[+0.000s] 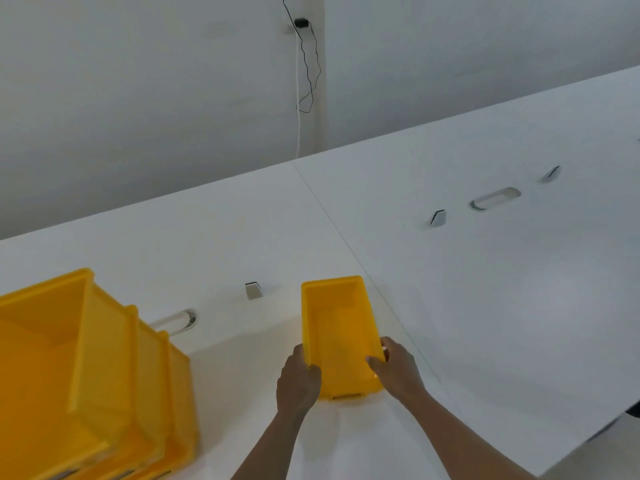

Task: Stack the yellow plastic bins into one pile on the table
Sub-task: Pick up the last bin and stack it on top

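Observation:
A small yellow plastic bin [337, 327] sits upright on the white table [485, 289], just left of the seam between two tabletops. My left hand [299, 379] grips its near left wall, thumb inside the rim. My right hand [394, 367] grips its near right wall the same way. At the lower left stands a pile of larger yellow bins [86, 375] nested one inside another, three rims showing, its left part cut off by the frame edge.
Oval cable grommets [495, 199] and small metal brackets [252, 291] are set into the tabletop. The far table edge meets a grey wall with a hanging black cable [308, 64]. The table's near right corner drops off at the lower right.

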Demonstrator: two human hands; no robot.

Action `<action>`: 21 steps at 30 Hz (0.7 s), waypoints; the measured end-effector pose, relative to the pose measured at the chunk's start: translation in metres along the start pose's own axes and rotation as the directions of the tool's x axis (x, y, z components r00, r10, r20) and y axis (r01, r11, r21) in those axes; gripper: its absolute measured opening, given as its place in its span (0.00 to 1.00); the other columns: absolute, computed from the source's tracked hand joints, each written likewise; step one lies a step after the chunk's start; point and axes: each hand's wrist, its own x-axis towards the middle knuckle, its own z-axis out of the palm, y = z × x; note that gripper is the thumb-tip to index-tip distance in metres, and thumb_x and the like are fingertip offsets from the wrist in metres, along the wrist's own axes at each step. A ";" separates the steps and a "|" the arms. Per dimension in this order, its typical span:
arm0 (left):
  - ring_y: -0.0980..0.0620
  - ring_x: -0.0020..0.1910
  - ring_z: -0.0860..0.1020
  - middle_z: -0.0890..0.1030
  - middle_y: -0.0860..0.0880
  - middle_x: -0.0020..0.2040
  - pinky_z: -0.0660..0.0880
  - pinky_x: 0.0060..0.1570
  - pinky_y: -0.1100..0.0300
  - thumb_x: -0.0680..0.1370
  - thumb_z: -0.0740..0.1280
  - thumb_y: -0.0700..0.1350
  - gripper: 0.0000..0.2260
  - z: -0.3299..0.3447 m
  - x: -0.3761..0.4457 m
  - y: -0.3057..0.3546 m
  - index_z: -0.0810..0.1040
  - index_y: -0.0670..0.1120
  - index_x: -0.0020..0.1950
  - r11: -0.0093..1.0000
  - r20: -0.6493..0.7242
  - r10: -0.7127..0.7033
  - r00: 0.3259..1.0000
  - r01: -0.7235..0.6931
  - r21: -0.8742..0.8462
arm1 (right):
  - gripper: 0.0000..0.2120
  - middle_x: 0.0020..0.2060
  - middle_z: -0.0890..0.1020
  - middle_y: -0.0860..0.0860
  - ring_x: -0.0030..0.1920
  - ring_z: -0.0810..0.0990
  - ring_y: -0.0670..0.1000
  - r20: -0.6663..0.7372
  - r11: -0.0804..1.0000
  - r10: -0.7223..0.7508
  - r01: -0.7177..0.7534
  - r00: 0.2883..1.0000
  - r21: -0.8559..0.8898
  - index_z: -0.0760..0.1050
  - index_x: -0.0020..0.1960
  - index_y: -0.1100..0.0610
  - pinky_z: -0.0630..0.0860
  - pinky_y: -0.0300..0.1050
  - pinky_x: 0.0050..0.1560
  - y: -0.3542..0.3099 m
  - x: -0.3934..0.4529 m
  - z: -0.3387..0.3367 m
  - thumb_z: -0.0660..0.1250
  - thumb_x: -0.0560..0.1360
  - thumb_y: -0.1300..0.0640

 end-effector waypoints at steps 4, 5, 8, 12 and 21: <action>0.46 0.52 0.77 0.77 0.47 0.59 0.78 0.52 0.47 0.77 0.56 0.46 0.21 -0.005 -0.011 -0.017 0.62 0.51 0.71 0.999 0.032 -0.006 0.999 0.007 -0.046 | 0.20 0.57 0.80 0.55 0.53 0.80 0.55 -0.003 1.000 -0.009 0.009 1.000 -0.008 0.67 0.70 0.57 0.78 0.50 0.51 0.002 -0.016 0.026 0.59 0.80 0.55; 0.46 0.52 0.77 0.77 0.47 0.60 0.78 0.51 0.48 0.77 0.56 0.46 0.21 -0.007 -0.012 -0.019 0.61 0.51 0.71 0.999 0.035 -0.004 0.999 0.006 -0.053 | 0.19 0.56 0.80 0.54 0.51 0.80 0.54 -0.008 1.000 -0.013 0.013 1.000 0.000 0.67 0.69 0.57 0.77 0.50 0.50 0.000 -0.019 0.029 0.59 0.80 0.55; 0.47 0.52 0.76 0.75 0.48 0.64 0.77 0.52 0.49 0.79 0.55 0.45 0.21 -0.016 -0.015 -0.018 0.60 0.51 0.72 0.993 0.063 0.019 0.998 -0.011 -0.119 | 0.17 0.55 0.80 0.54 0.51 0.80 0.55 -0.039 0.999 -0.017 0.015 0.999 -0.033 0.67 0.68 0.55 0.77 0.52 0.50 -0.006 -0.025 0.028 0.57 0.80 0.53; 0.50 0.49 0.75 0.75 0.51 0.61 0.75 0.48 0.52 0.79 0.54 0.46 0.19 -0.038 -0.024 -0.005 0.61 0.53 0.71 0.974 0.041 0.131 0.991 -0.121 -0.193 | 0.15 0.46 0.79 0.52 0.43 0.78 0.53 -0.125 0.997 -0.080 0.079 0.989 -0.020 0.69 0.64 0.54 0.75 0.50 0.44 -0.021 -0.038 0.014 0.58 0.79 0.53; 0.52 0.49 0.74 0.74 0.52 0.63 0.71 0.45 0.54 0.78 0.53 0.55 0.21 -0.149 -0.058 0.039 0.60 0.57 0.71 0.870 -0.235 0.346 0.909 -0.404 -0.283 | 0.07 0.38 0.79 0.53 0.37 0.77 0.54 -0.360 0.934 -0.333 0.356 0.872 -0.002 0.72 0.51 0.51 0.73 0.49 0.39 -0.138 -0.076 -0.044 0.59 0.77 0.50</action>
